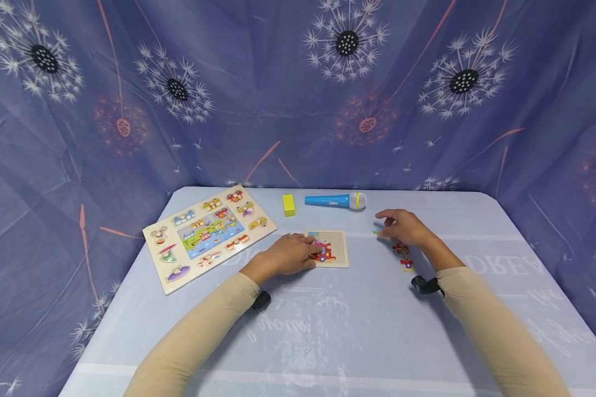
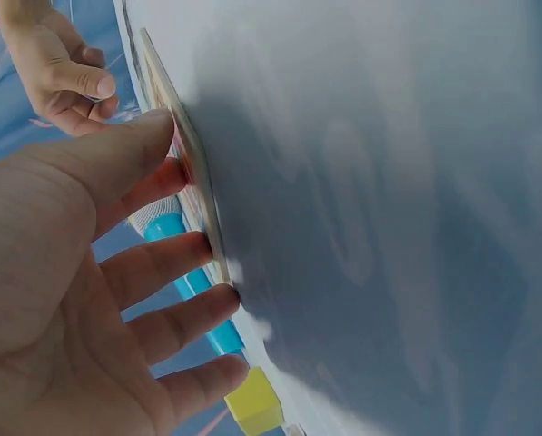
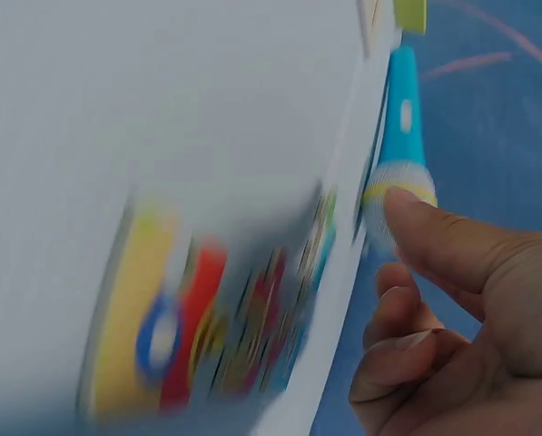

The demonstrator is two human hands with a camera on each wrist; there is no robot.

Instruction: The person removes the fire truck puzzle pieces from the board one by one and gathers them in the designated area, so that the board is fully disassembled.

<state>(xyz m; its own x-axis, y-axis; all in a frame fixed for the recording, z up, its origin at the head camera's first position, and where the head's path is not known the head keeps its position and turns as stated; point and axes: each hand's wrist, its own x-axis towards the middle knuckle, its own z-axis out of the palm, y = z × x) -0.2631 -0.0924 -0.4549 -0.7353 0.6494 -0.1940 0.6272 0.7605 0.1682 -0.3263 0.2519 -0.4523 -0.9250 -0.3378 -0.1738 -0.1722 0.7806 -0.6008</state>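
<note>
A small square wooden puzzle tray (image 1: 340, 252) lies mid-table, its left part filled with a picture of a red vehicle (image 1: 326, 253). My left hand (image 1: 292, 253) rests at its left side with fingers fairly straight and fingertips (image 2: 218, 298) at the tray's edge. Farther right, my right hand (image 1: 402, 227) hovers by the loose puzzle pieces (image 1: 405, 258). Nothing shows between its thumb and fingers. A green-and-blue piece (image 3: 325, 241) lies at the far end of that group, close to the fingertips. In the right wrist view the pieces are blurred.
At the left lies a large wooden peg puzzle (image 1: 155, 256) with vehicle pieces. Behind the tray stand a yellow block (image 1: 288, 205) and a blue toy microphone (image 1: 330, 200). A patterned curtain (image 1: 258, 99) hangs behind the table.
</note>
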